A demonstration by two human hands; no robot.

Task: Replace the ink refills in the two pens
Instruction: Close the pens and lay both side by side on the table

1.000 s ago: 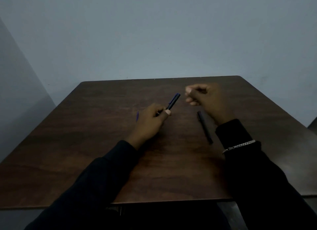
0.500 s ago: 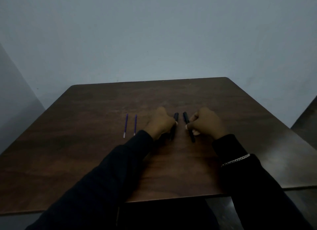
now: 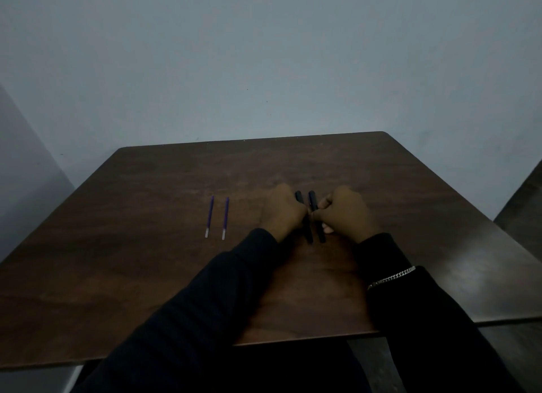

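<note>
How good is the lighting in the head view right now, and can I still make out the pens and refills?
Head view: dim and bluish, no hard shadows. The two black pens nearly merge with the dark table between the left hand and right hand. The two purple refills stand out clearly. A soft sheen sits on the table's right edge. The dark sleeves lose all detail.

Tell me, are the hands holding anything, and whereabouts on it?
Each seems to grip a black pen mid-barrel on the table: left hand, left pen; right hand, right pen.

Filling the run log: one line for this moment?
left hand on left pen | right hand on right pen | refills aside
</note>
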